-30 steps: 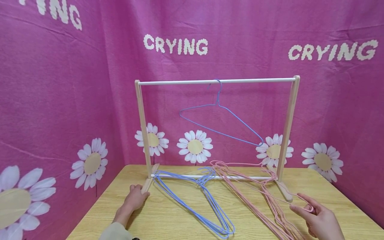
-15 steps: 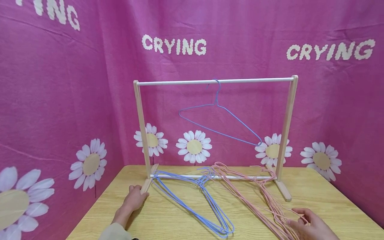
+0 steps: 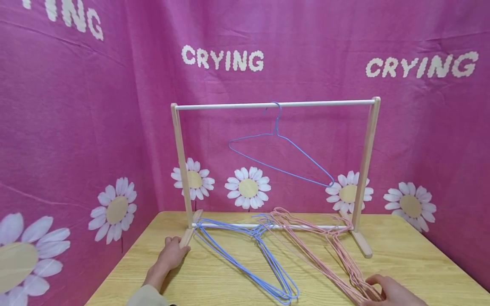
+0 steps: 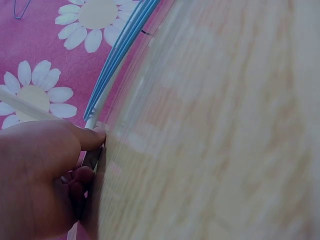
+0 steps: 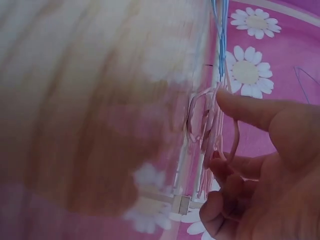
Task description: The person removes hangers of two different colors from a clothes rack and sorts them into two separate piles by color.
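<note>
My left hand point(image 3: 170, 257) grips the left foot point(image 3: 186, 238) of a wooden clothes rack, thumb on top in the left wrist view. At the lower right, my right hand point(image 3: 392, 291) holds a pink hanger point(image 5: 236, 140) at the near end of a stack of pink hangers point(image 3: 344, 256). In the right wrist view its thumb and curled fingers lie around the pink wire. Left of that stack lie several blue hangers point(image 3: 257, 231), their far ends on the rack's lower bar. One blue hanger point(image 3: 277, 127) hangs by its hook from the top bar point(image 3: 325, 103).
The rack's right foot point(image 3: 361, 244) stands on the wood-grain table point(image 3: 413, 250), behind the right hand. A pink cloth point(image 3: 306, 25) with daisies and white lettering encloses the table at the back and sides.
My right hand has moved left and down with a pink hanger, bringing it from beside the rack's right foot onto the pink stack. My left hand has stayed on the rack foot.
</note>
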{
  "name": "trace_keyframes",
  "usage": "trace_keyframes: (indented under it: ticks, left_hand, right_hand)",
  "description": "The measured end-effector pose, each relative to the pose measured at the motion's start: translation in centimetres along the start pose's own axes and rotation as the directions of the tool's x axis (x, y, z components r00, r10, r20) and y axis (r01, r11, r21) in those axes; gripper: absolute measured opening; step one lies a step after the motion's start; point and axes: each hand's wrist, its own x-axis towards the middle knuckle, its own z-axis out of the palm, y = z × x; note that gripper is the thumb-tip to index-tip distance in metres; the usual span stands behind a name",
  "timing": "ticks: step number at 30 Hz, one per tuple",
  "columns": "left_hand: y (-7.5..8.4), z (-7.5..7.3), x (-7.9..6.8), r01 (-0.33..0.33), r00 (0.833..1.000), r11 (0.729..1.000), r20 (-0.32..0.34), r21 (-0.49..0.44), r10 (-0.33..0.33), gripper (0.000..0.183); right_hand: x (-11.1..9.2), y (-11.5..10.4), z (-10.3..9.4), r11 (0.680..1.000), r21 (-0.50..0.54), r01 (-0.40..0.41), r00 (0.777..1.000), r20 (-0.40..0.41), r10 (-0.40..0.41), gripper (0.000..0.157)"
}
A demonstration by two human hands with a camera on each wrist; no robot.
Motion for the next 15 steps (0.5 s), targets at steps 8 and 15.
trace_keyframes:
  ticks: [8, 15]
  left_hand:
    - [0.0, 0.1, -0.1, 0.019, 1.000, 1.000, 0.002, -0.006, -0.019, 0.050]
    - [0.0, 0.1, 0.0, -0.002, 1.000, 1.000, -0.007, 0.006, 0.002, 0.050]
  right_hand:
    - [-0.1, -1.5, 0.5, 0.980, -0.159, -0.119, 0.992, -0.069, 0.109, 0.051]
    - [-0.3, -2.4, 0.7, 0.932, -0.309, -0.191, 0.981, -0.101, 0.167, 0.057]
